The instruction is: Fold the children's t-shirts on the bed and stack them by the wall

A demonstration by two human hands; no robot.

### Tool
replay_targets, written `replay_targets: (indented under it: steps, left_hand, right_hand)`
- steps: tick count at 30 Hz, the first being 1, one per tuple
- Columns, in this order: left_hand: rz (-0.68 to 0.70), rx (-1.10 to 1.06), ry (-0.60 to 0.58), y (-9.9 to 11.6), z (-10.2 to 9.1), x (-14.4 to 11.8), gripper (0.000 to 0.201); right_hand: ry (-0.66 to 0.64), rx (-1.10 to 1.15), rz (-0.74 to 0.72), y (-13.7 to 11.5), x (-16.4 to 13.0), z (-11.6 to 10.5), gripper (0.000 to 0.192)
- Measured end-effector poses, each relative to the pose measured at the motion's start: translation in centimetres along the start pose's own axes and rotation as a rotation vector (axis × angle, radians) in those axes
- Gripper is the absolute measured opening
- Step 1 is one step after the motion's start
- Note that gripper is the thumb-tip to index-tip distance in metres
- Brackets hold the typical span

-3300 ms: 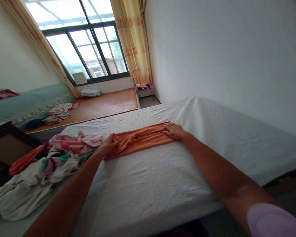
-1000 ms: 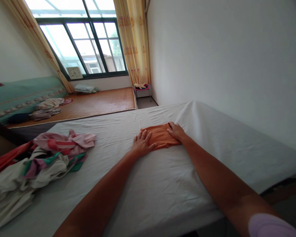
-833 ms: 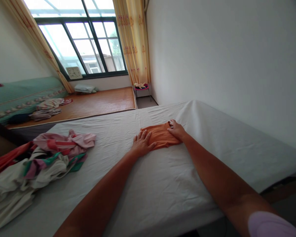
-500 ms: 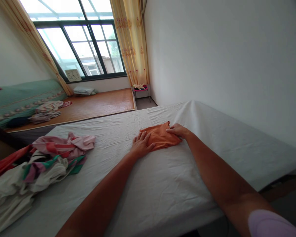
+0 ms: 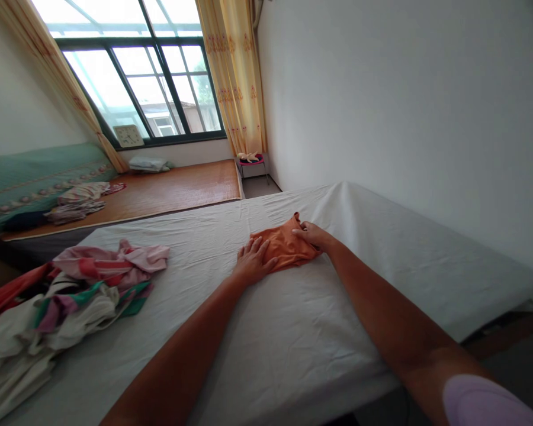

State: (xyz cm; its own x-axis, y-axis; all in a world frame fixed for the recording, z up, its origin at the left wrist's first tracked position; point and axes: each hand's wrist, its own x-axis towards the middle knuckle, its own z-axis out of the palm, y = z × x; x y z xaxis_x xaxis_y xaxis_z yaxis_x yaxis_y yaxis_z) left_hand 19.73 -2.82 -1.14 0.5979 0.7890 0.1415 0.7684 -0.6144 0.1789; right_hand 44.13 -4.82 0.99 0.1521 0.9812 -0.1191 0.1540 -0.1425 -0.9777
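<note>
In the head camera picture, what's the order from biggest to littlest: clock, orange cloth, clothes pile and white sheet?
1. White sheet
2. Clothes pile
3. Orange cloth
4. Clock

That's how they look here; the clock is farther away, so its real size is unsure.

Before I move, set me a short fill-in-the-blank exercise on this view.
The cloth being handled is coloured ____.
Of the left hand and the right hand, the one nearer the clothes pile is the ____.
The hand pinching the cloth's edge is the ____.
Missing words: orange; left; right.
</note>
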Motion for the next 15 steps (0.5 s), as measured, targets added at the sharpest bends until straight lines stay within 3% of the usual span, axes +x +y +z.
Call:
replay_targets:
  steps: [4, 7, 9, 11, 13, 15]
  left_hand:
    - [0.018, -0.030, 0.043, -0.3, 0.2, 0.2, 0.068]
    - [-0.044, -0.108, 0.129, -0.9, 0.3, 0.7, 0.061]
    - [-0.093, -0.146, 0.168, -1.2, 0.3, 1.0, 0.058]
    - [-0.110, -0.143, 0.167, -1.4, 0.3, 1.2, 0.055]
    - [-0.099, -0.108, 0.139, -1.3, 0.3, 1.1, 0.053]
    - [-0.082, -0.067, 0.111, -1.1, 0.2, 0.9, 0.053]
  right_hand:
    - [-0.058, 0.023, -0.017, 0.3, -0.1, 0.4, 0.015]
    - [0.051, -0.013, -0.184, -0.7, 0.0, 0.3, 0.023]
    - [0.243, -0.054, -0.313, -1.8, 0.0, -0.8, 0.026]
    - [0.514, -0.114, -0.401, -2.8, -0.1, -3.1, 0.032]
    - [0.813, -0.198, -0.399, -3.0, -0.3, -6.3, 0.038]
    - [1.026, -0.298, -0.298, -2.1, -1.0, -9.7, 0.044]
